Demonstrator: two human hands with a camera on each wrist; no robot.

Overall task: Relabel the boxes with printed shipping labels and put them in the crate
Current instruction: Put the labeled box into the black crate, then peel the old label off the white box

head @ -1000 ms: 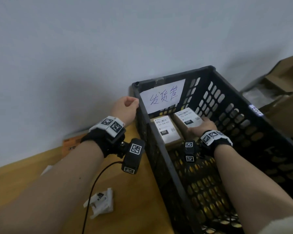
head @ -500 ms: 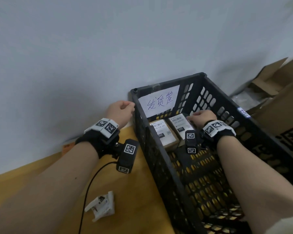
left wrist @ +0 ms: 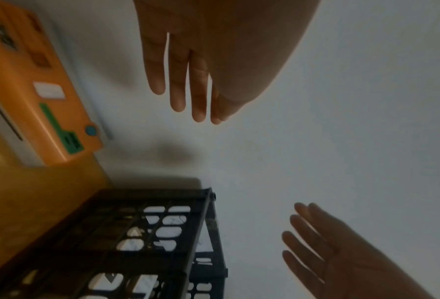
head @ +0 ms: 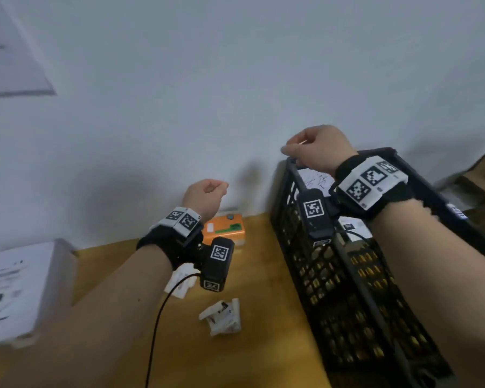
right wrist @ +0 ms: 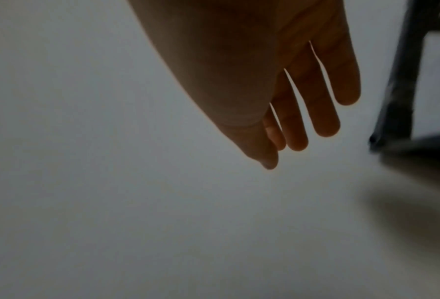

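The black plastic crate (head: pixel 345 289) stands on the wooden table at the right, a handwritten paper sign on its far wall. Inside it, behind my right wrist, a white-labelled box (head: pixel 354 229) partly shows. My right hand (head: pixel 314 148) hovers above the crate's far left corner; in the right wrist view its fingers (right wrist: pixel 326 113) are straight and hold nothing. My left hand (head: pixel 207 191) is in the air to the left of the crate, above the orange label printer (head: pixel 226 228). Its fingers (left wrist: pixel 180 87) are also straight and empty.
Crumpled white label backing (head: pixel 223 317) lies on the table beside the crate. A white carton (head: pixel 20 289) sits at the left edge. Brown cardboard (head: pixel 482 177) shows at the far right. A grey wall stands close behind everything.
My right hand has come up out of the crate, leaving the box inside. My left hand has let go of the crate's rim and moved left. The view has swung left.
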